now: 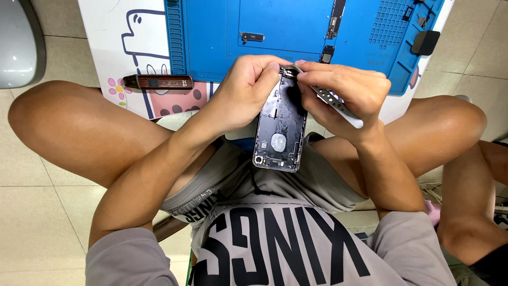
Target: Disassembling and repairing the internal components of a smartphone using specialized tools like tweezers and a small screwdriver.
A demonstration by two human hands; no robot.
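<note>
Tiled floor is showing around a low tabletop [114,39] carrying a blue mat [296,26] with loose parts. Near it, over the lap, the left hand [246,87] is gripping an opened phone shell [280,127] to steady it, while the right hand [341,90] is pinching tweezers [330,98] at its far end.
</note>
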